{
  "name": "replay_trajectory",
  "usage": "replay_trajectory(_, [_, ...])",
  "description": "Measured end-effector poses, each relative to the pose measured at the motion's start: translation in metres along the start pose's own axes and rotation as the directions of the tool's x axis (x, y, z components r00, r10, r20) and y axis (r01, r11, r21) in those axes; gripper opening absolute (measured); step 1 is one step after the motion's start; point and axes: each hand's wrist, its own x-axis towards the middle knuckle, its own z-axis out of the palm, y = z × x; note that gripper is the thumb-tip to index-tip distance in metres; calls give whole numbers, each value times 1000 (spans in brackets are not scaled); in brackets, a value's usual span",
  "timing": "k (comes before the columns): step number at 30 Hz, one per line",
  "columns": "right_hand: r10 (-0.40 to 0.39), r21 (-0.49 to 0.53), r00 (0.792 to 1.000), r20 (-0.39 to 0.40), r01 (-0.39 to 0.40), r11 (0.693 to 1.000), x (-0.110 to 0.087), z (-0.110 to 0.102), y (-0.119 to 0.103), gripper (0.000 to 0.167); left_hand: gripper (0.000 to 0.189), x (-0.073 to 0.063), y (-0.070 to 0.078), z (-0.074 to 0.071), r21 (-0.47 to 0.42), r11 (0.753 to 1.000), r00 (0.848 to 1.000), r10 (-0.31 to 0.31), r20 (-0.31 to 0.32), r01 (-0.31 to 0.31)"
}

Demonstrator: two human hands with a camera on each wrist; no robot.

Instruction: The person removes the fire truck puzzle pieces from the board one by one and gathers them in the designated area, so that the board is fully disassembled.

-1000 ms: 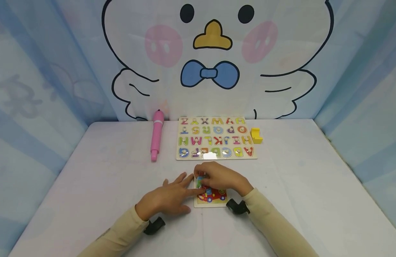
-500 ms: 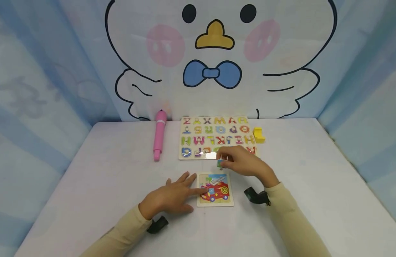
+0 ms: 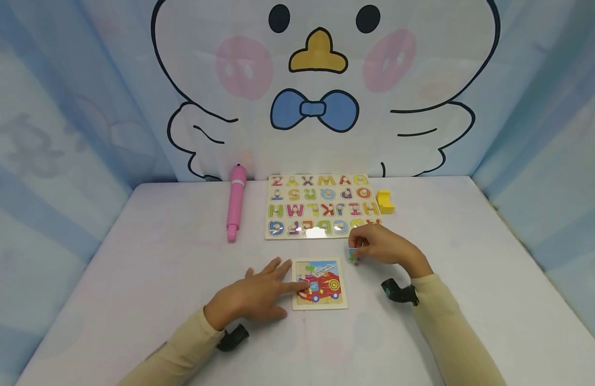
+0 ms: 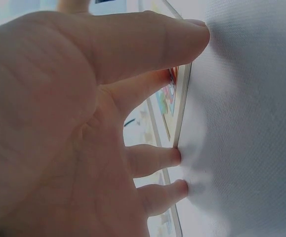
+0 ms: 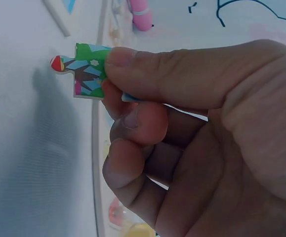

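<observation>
A jigsaw board [image 3: 344, 289] with a red fire truck picture lies flat on the table; a bare tan area shows at its upper left. My left hand [image 3: 251, 297] spreads its fingers, the index fingertip resting on the truck picture and the thumb on the tablecloth side. To the right of the board, above the table, my right hand [image 3: 386, 244] pinches a jigsaw piece [image 5: 88, 71] between thumb and fingers. Green, blue and brown print covers it, and its knob is red and yellow. In the right wrist view a pale blue corner [image 5: 129, 98] peeks out below the thumb.
Behind the board stretches a wooden alphabet puzzle [image 3: 267, 214] filled with coloured letters. A pink pen-shaped toy [image 3: 236, 203] lies to its left, and a small yellow block [image 3: 385, 202] sits by its right edge. A printed curtain [image 3: 312, 150] closes off the table's back.
My right hand has lifted away from the board with the jigsaw piece and moved to the right, uncovering the board's upper left. The left hand has stayed put.
</observation>
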Motion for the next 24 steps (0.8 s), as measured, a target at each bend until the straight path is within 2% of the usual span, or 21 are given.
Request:
replay_trajectory(4, [2,-8,1000,1,-2,1000,5,6,7,13,64,0,0,-1,4,1000,1000,-4,7,4])
replay_trajectory(13, [91,-88,996,-25,-93,992,13,14,9,5,64,-1,0,-2,8,1000,1000,-13,2,13])
replay_trajectory(24, [103,-155,994,-28,-106,982,14,17,6,8,61,-2,-2,0,1,1000,1000,16,-15,-16])
